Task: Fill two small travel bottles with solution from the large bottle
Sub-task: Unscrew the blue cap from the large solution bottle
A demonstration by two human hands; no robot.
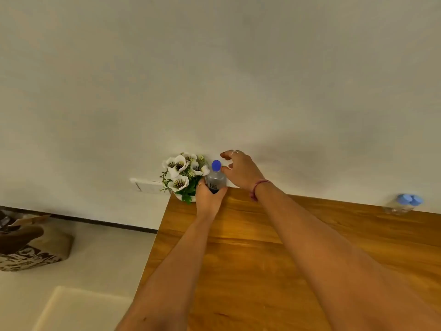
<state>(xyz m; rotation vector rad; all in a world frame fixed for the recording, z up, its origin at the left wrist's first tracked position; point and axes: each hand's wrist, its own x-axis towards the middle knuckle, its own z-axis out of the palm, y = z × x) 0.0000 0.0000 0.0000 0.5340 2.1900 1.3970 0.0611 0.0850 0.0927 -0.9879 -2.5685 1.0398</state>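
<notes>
The large bottle [216,179], clear with a dark label and a blue cap, stands at the far left corner of the wooden table [274,247]. My left hand [208,198] is wrapped around its lower body. My right hand [241,170] hovers just right of the blue cap, fingers spread and curled, not touching it. Two small clear travel bottles [403,204] with light blue caps stand together at the table's far right edge, against the wall.
A pot of white artificial flowers [182,176] sits right beside the large bottle on the left. A wall socket plate [146,186] is behind it. A patterned bag [26,244] lies on the floor at left. The wall runs along the table's far edge.
</notes>
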